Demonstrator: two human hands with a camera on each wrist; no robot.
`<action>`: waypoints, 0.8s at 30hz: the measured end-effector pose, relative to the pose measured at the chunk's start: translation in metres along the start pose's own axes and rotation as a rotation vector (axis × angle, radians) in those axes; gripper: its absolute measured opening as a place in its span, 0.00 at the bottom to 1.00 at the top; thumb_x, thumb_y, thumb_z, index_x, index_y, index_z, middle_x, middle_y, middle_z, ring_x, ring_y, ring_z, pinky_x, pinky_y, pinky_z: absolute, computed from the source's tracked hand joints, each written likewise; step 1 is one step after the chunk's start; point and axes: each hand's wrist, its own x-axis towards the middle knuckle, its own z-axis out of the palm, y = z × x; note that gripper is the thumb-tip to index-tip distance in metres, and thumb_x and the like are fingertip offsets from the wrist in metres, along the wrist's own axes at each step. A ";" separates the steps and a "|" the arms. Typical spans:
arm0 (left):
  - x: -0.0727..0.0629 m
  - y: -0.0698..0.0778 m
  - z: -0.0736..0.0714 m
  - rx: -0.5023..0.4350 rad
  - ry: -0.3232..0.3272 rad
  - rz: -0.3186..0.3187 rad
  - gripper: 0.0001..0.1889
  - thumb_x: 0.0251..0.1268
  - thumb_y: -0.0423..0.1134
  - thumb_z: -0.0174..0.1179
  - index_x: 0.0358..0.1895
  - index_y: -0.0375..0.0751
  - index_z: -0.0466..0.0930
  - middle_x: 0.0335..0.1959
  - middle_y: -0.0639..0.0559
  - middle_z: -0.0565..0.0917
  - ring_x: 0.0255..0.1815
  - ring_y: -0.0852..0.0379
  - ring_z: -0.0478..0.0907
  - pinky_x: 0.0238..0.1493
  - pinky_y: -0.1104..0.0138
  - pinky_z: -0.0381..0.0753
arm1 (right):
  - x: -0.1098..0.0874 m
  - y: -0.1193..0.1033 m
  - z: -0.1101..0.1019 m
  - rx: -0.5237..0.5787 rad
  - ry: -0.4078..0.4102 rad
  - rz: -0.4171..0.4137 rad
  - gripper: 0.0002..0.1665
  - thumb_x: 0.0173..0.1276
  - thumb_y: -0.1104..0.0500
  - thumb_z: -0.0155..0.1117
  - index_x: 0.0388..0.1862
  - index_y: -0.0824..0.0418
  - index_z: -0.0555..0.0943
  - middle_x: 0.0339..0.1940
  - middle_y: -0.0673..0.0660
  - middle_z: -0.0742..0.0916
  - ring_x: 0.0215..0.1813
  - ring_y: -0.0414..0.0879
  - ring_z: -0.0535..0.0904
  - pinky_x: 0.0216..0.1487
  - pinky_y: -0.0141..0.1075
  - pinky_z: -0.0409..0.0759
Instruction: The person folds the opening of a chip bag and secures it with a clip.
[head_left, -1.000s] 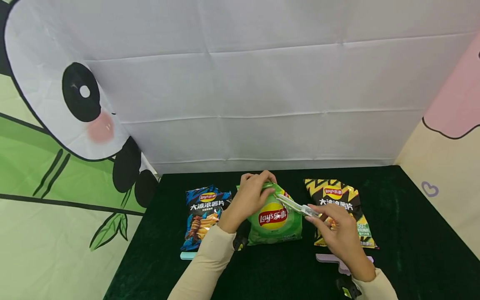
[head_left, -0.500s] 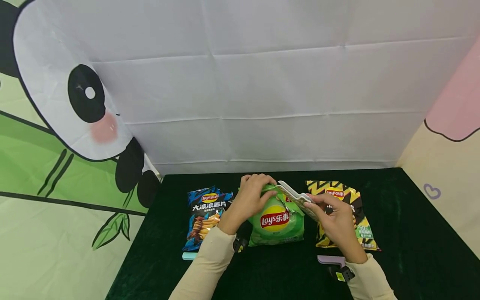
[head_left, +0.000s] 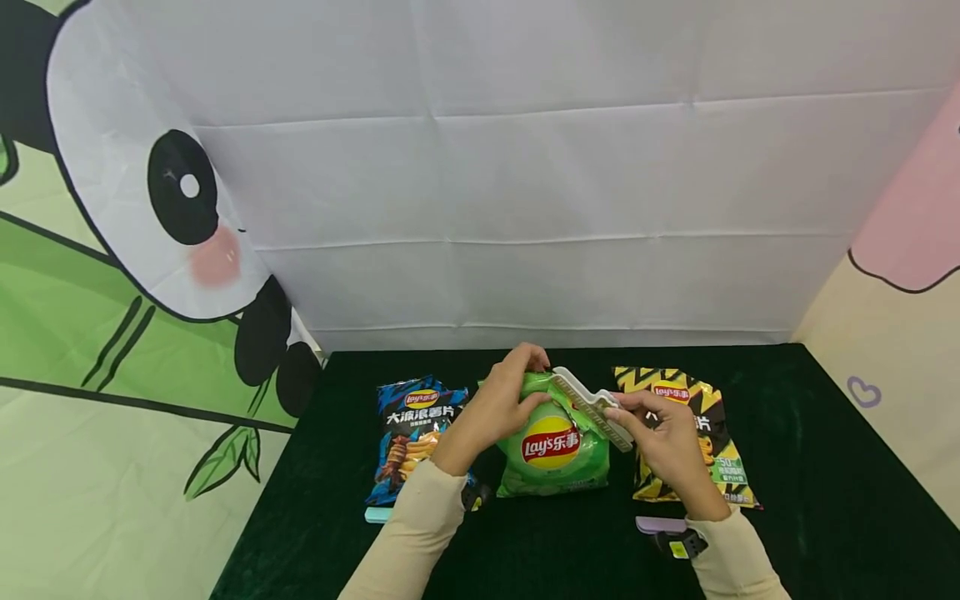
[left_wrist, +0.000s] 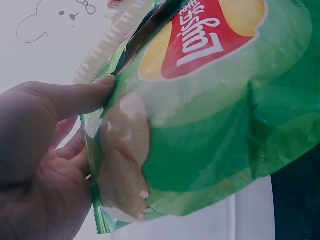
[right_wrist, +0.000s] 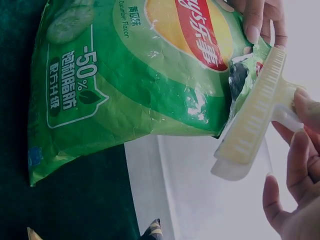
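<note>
A green Lay's cucumber-flavour chip bag (head_left: pixel 551 479) stands near the middle of the table, its top edge torn at the right. My left hand (head_left: pixel 497 412) grips the bag's top, thumb on the front, as the left wrist view shows beside the printed chips on the bag (left_wrist: pixel 210 145). With thumb and fingers, my right hand (head_left: pixel 671 450) pinches the handle of a whitish bag clip (head_left: pixel 581 400). In the right wrist view the clip's long toothed bar (right_wrist: pixel 255 120) lies slanted along the torn edge of the bag (right_wrist: pixel 150 95).
A blue Lay's bag (head_left: pixel 401 442) lies left, with a light-blue clip (head_left: pixel 377 515) below it. To the right lies a black-and-yellow Lay's bag (head_left: pixel 731 467), with a purple clip (head_left: pixel 660 524) in front, partly hidden by the right wrist. Dark green cloth (head_left: pixel 547 554) covers the table.
The clip has turned from narrow side up to its toothed face showing and moved up against the bag's torn top edge. My left hand keeps its hold on the bag.
</note>
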 end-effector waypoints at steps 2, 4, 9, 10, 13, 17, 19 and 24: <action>0.000 0.000 0.000 -0.008 0.014 0.017 0.22 0.68 0.34 0.65 0.60 0.41 0.66 0.51 0.46 0.78 0.51 0.52 0.78 0.55 0.59 0.82 | 0.001 0.000 -0.001 -0.003 -0.011 0.003 0.11 0.64 0.66 0.72 0.46 0.58 0.89 0.35 0.53 0.88 0.31 0.37 0.73 0.26 0.31 0.71; 0.000 0.000 -0.001 -0.015 0.027 0.026 0.24 0.67 0.34 0.66 0.60 0.42 0.65 0.50 0.47 0.77 0.50 0.53 0.77 0.54 0.60 0.81 | 0.002 0.001 -0.002 0.001 -0.025 0.003 0.11 0.64 0.66 0.71 0.45 0.58 0.89 0.35 0.50 0.88 0.31 0.38 0.73 0.27 0.31 0.72; 0.001 0.000 0.000 -0.038 0.021 0.013 0.25 0.66 0.34 0.67 0.60 0.44 0.63 0.45 0.50 0.75 0.45 0.55 0.74 0.52 0.62 0.80 | 0.004 0.002 -0.004 0.045 -0.054 0.000 0.10 0.64 0.67 0.71 0.43 0.60 0.89 0.33 0.45 0.88 0.29 0.38 0.73 0.28 0.32 0.72; 0.000 -0.001 0.000 -0.042 0.019 0.011 0.26 0.66 0.34 0.67 0.60 0.44 0.63 0.45 0.50 0.75 0.44 0.55 0.74 0.52 0.62 0.80 | 0.004 0.002 -0.004 0.054 -0.058 -0.003 0.09 0.64 0.67 0.71 0.43 0.60 0.89 0.33 0.45 0.88 0.29 0.38 0.73 0.28 0.32 0.72; 0.000 -0.001 0.000 -0.053 0.020 0.011 0.28 0.65 0.34 0.68 0.61 0.44 0.61 0.45 0.50 0.75 0.44 0.56 0.73 0.51 0.63 0.79 | 0.004 0.000 -0.003 0.069 -0.068 -0.008 0.09 0.65 0.67 0.70 0.44 0.61 0.89 0.33 0.45 0.88 0.29 0.39 0.73 0.29 0.31 0.72; 0.000 0.000 0.000 -0.061 0.025 0.012 0.29 0.64 0.33 0.68 0.62 0.43 0.59 0.45 0.50 0.75 0.42 0.56 0.73 0.49 0.63 0.79 | 0.004 0.000 -0.002 0.078 -0.078 -0.022 0.10 0.65 0.68 0.70 0.45 0.62 0.88 0.32 0.48 0.86 0.29 0.39 0.72 0.29 0.31 0.72; -0.001 0.000 0.000 -0.058 0.028 0.012 0.30 0.64 0.33 0.68 0.62 0.43 0.59 0.44 0.51 0.75 0.42 0.56 0.74 0.49 0.64 0.79 | 0.005 0.001 -0.001 0.089 -0.083 -0.028 0.11 0.64 0.69 0.70 0.45 0.63 0.88 0.30 0.49 0.85 0.28 0.39 0.72 0.28 0.31 0.72; 0.000 0.000 -0.001 -0.053 0.036 0.010 0.32 0.63 0.34 0.70 0.62 0.43 0.57 0.43 0.50 0.76 0.40 0.56 0.73 0.48 0.64 0.78 | 0.005 0.002 0.000 0.102 -0.094 -0.042 0.11 0.64 0.69 0.70 0.46 0.64 0.88 0.29 0.52 0.86 0.27 0.39 0.72 0.24 0.31 0.72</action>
